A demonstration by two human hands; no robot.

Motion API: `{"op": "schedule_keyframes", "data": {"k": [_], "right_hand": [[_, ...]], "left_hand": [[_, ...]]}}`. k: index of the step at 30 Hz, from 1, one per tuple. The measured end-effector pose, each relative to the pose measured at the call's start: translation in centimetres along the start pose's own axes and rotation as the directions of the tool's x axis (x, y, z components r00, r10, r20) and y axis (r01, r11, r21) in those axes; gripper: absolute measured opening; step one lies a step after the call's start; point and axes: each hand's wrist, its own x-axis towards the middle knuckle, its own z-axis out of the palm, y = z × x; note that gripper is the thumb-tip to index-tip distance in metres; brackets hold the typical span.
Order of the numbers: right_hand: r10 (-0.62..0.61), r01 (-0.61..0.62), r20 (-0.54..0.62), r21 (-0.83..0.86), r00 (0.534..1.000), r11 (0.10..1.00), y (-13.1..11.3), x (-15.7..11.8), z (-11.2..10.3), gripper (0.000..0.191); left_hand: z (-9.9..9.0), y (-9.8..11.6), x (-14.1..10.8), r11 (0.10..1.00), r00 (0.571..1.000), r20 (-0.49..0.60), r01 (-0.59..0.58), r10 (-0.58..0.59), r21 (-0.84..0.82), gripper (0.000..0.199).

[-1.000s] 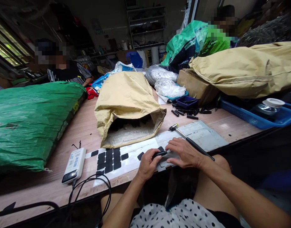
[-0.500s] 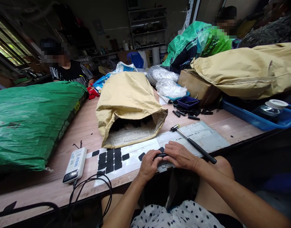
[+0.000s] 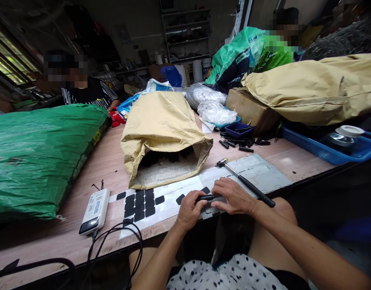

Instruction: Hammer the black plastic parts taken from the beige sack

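Observation:
My left hand (image 3: 190, 208) is closed, with thumb and fingers pinched round a slim black rod-like piece (image 3: 206, 197), held level just above the table edge. My right hand (image 3: 232, 196) is at the piece's right end, thumb and fingers parted around its tip; whether they touch it is hard to see. Below lies a grey metal plate (image 3: 264, 173), with a hammer (image 3: 249, 187) resting across it, its black handle towards me. Left of my hands is a white sheet (image 3: 170, 207) bearing rows of black rounded-square stickers (image 3: 139, 204).
A tan sack (image 3: 164, 121) lies open-mouthed ahead. A green sack (image 3: 43, 161) fills the left. A white power bank (image 3: 94, 211) with a cable (image 3: 113, 227) sits near. Black pieces (image 3: 246, 149) lie by a purple tray (image 3: 238, 129); a blue basket (image 3: 321, 149) is right. Two people sit beyond.
My right hand has loosened from the black piece's end and shifted slightly right, exposing more of it. My left hand keeps its grip. The view has moved slightly.

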Motion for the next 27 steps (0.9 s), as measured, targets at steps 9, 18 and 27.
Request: {"op": "schedule_keyframes", "data": {"k": [9,18,27], "right_hand": [[0.001,-0.004,0.064,0.051,0.998,0.999,-0.5,0.5,-0.4,0.033],[-0.059,0.052,0.070,0.098,0.996,0.994,-0.9,1.3,0.4,0.030],[0.071,-0.056,-0.033,0.333,0.997,0.941,2.5,1.5,-0.3,0.023]], "left_hand": [[0.0,0.2,0.0,1.000,1.000,-0.006,0.014,-0.014,0.012,0.013],[0.1,0.1,0.0,1.000,1.000,-0.030,-0.008,0.008,-0.001,0.012],[-0.3,0.7,0.2,0.999,0.999,-0.044,0.016,-0.018,-0.032,0.013]]}}
